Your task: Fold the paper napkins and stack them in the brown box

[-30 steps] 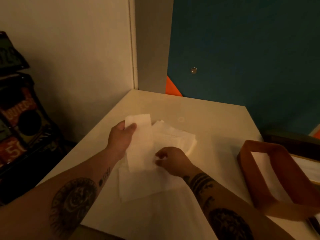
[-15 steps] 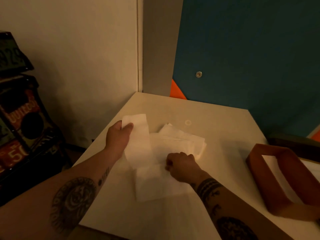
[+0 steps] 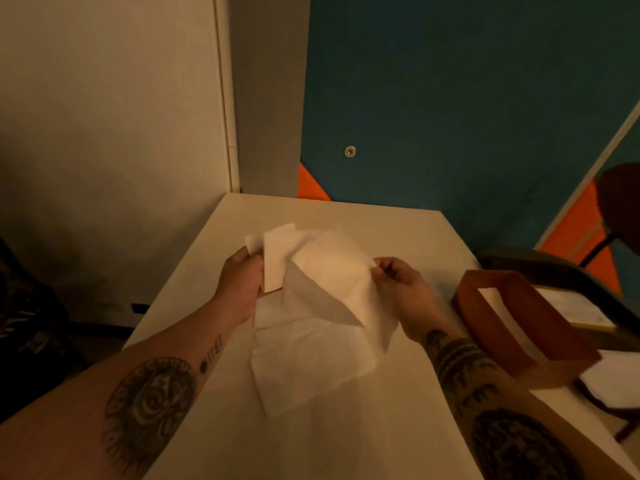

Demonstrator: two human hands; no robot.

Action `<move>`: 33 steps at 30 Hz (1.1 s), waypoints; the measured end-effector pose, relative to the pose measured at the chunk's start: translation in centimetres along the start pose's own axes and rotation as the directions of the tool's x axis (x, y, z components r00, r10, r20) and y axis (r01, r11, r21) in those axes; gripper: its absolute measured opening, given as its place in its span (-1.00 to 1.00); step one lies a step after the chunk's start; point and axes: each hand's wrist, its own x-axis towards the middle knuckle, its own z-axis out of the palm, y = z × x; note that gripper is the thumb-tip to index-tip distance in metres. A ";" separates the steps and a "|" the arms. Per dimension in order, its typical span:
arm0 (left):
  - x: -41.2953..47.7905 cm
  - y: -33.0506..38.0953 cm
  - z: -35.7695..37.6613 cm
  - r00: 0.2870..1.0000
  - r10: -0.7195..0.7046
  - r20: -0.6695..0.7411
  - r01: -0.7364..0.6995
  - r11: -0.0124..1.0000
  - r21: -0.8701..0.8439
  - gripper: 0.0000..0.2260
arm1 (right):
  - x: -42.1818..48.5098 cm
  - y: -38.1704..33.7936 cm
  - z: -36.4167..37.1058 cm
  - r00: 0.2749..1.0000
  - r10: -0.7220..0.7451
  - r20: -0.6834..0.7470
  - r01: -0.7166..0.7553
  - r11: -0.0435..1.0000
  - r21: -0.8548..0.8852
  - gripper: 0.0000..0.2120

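Note:
My left hand [image 3: 242, 282] grips a folded white napkin [image 3: 277, 258], holding it upright above the white table [image 3: 398, 237]. My right hand [image 3: 398, 282] pinches the corner of another white napkin [image 3: 332, 278], lifted off the table and hanging partly unfolded between my hands. A further napkin [image 3: 311, 362] lies flat on the table beneath them. The brown box [image 3: 502, 341] stands open at the right edge of the table, with something white showing inside it.
The table sits in a corner against a beige wall on the left and a blue wall [image 3: 450, 98] behind. A dark chair [image 3: 616, 209] stands at the far right. Dark clutter [image 3: 20, 323] fills the floor to the left.
My right hand has lifted a napkin off the table and pulled it to the right. My left hand still holds its folded napkin in about the same place.

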 end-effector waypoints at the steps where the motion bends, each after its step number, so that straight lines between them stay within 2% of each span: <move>1: 0.0 0.2 0.4 0.998 0.022 0.053 -0.022 1.000 0.000 -0.72 | 0.0 -0.3 0.3 0.999 -0.009 -0.042 0.012 0.998 0.065 -0.87; 3: 0.1 0.4 0.8 0.995 0.062 0.071 -0.064 0.998 0.016 -0.65 | 0.0 -0.8 0.6 0.991 -0.018 -0.136 0.045 0.979 0.200 -0.88; 6: 0.0 1.3 0.5 0.994 0.098 -0.040 -0.095 0.993 0.071 -0.78 | 0.4 -1.3 0.1 0.966 0.001 -0.259 0.091 0.936 0.341 -0.90; 8: 0.3 1.4 -0.1 0.989 0.126 -0.070 -0.117 0.985 0.130 -0.88 | 1.0 -1.7 -0.4 0.944 0.032 -0.329 0.106 0.913 0.394 -0.89; 11: 0.9 1.1 -0.5 0.991 0.132 -0.007 -0.129 0.978 0.162 -0.89 | 2.0 -2.2 -0.4 0.937 0.056 -0.345 0.096 0.908 0.408 -0.86; 14: 0.6 0.9 0.8 0.998 0.053 0.043 -0.059 0.987 0.149 -0.91 | 2.5 -2.4 1.3 0.957 0.022 -0.289 0.099 0.912 0.397 -0.91; 17: 0.5 0.7 2.4 0.995 -0.025 0.099 0.023 0.999 0.023 -0.80 | 2.9 -1.9 3.3 0.967 -0.006 -0.255 0.096 0.935 0.342 -0.91; 20: 0.7 0.8 3.9 0.986 -0.109 0.124 0.125 0.984 -0.128 -0.71 | 3.9 -0.3 4.7 0.969 -0.036 -0.244 0.086 0.976 0.199 -0.89; 23: 1.0 0.7 4.2 0.983 -0.152 0.107 0.168 0.971 -0.170 -0.67 | 4.5 0.8 5.3 0.968 -0.034 -0.249 0.052 0.997 0.065 -0.91; 26: 1.4 0.4 4.0 0.983 -0.134 0.123 0.150 0.980 -0.132 -0.69 | 4.6 1.2 5.2 0.983 -0.062 -0.175 0.072 0.996 0.056 -0.89; 30: 1.3 -0.7 4.4 0.980 -0.027 0.197 0.039 0.998 -0.057 -0.86 | 3.9 1.6 6.0 0.992 -0.123 0.008 0.121 0.983 0.136 -0.83; 31: 1.4 -1.1 4.4 0.979 -0.025 0.203 0.044 0.995 -0.088 -0.87 | 3.7 1.7 6.2 0.991 -0.128 0.038 0.121 0.982 0.147 -0.81; 33: 1.5 -1.4 4.3 0.975 -0.114 0.190 0.150 0.970 -0.189 -0.75 | 3.5 1.9 6.6 0.990 -0.115 0.086 0.103 0.985 0.137 -0.79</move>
